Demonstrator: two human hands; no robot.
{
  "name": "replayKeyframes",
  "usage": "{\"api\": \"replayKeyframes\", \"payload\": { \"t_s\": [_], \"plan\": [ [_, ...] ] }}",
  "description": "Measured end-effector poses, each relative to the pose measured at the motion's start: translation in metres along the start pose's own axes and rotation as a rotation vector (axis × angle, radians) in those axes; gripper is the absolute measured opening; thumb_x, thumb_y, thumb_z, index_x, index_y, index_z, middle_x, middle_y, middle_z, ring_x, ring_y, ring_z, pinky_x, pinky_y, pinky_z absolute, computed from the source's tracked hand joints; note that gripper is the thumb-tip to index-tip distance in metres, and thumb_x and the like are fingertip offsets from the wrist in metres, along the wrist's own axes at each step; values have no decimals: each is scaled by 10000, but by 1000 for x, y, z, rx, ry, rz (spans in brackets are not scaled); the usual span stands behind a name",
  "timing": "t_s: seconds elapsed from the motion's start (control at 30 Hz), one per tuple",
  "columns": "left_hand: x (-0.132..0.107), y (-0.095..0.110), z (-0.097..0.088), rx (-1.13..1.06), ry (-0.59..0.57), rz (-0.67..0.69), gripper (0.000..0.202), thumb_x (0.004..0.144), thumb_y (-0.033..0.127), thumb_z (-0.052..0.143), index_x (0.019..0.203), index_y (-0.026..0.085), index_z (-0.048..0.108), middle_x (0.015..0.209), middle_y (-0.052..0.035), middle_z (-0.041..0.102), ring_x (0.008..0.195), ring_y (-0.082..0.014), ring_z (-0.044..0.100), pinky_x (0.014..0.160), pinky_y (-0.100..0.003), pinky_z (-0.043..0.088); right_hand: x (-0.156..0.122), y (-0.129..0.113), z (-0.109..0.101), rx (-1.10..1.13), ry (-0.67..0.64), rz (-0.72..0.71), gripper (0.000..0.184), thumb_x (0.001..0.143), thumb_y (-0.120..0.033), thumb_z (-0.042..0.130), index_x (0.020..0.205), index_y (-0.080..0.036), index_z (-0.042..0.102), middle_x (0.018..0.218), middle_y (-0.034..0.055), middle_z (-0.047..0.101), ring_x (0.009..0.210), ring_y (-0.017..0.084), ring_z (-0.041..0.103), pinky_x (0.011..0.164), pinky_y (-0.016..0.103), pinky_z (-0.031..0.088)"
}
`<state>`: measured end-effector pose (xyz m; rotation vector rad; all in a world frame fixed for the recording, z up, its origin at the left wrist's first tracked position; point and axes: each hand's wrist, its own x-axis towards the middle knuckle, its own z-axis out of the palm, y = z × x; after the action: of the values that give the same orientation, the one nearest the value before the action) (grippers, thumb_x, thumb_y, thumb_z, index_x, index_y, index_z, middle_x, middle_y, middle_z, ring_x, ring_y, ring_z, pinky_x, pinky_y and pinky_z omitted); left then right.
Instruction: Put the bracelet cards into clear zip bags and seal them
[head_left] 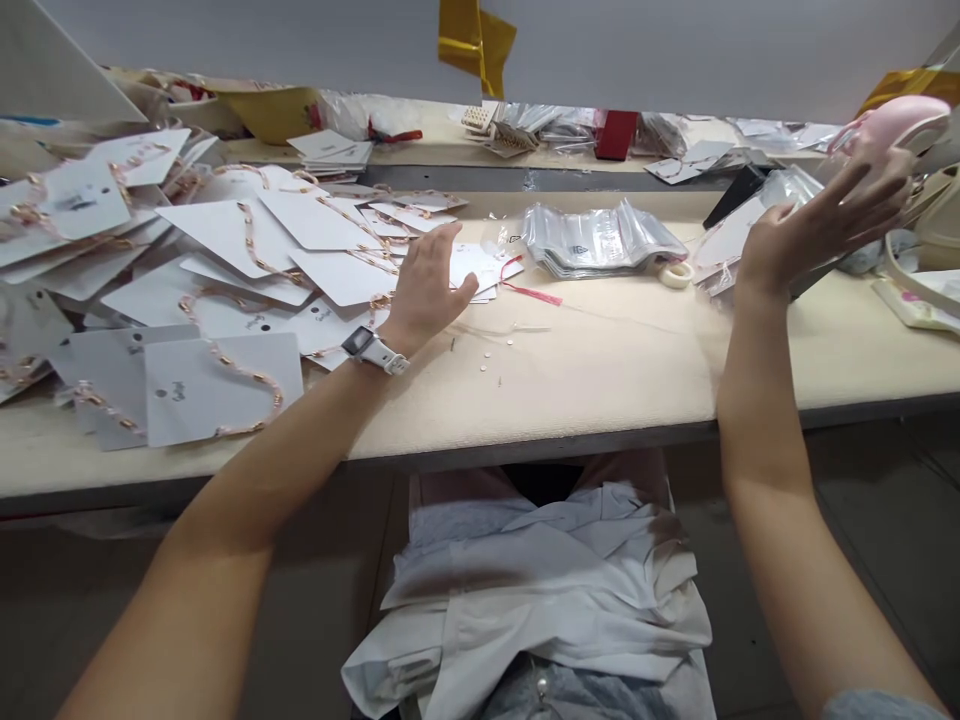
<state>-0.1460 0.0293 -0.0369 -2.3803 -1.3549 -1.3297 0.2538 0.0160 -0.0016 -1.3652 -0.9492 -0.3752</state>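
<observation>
head view | my left hand (426,290) open, fingers spread, holding nothing, at white necklace cards (225,235) heaped far left on counter (600,375) | right hand (825,225) raised, open, empty, near pink plastic object (892,125) | risk: 1 careless sweep could slide cards, tangling gold chains (251,385)

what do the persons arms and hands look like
The left hand and right hand are bare, forearms uncovered. A white-strapped watch with a dark square face sits on the left wrist; a grey-blue sleeve shows at the right upper arm.
</observation>
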Motion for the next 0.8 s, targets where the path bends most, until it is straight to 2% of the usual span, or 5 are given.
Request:
{"api": "replayKeyframes", "payload": {
  "t_s": [0.07,0.17,0.37,0.57,0.8],
  "plan": [
    [-1,-7,-1,174,-154,-54,791,772,435,600,1462,112,390,1591,-199,281,1476,-401,221,1219,-566,152,-4,-8,4,80,-41,-117,532,849,-60,371,1358,-198,439,1559,165,247,1489,318,41,1169,590,81],
    [-4,-3,-4,310,-380,-160,718,862,484,460,1437,56,416,1542,-232,351,1445,-433,279,1181,-592,222,-16,-24,22,-15,-178,-335,484,866,-66,354,1307,-190,508,1451,149,432,1422,260,270,1191,496,159],
    [-6,22,-13,566,-499,-134,594,959,462,299,1349,63,502,1388,-218,516,1280,-373,486,1075,-490,387,-45,-26,78,-418,-695,-410,592,952,-309,465,1498,-100,371,1505,168,416,1421,333,328,1176,512,248],
    [-6,34,-17,499,-336,-101,462,988,376,305,1196,95,607,1244,-200,624,1155,-346,567,1013,-484,399,-45,-9,87,-373,-590,-415,387,950,-195,401,1250,-168,643,1345,121,599,1300,287,479,1147,484,311],
    [3,21,-18,237,48,-117,318,975,322,327,933,211,622,941,-99,677,927,-220,610,849,-322,439,-32,6,94,-161,-404,-226,411,963,-159,326,1216,-157,650,1105,122,697,1137,272,571,1044,462,412]
  ]
}}
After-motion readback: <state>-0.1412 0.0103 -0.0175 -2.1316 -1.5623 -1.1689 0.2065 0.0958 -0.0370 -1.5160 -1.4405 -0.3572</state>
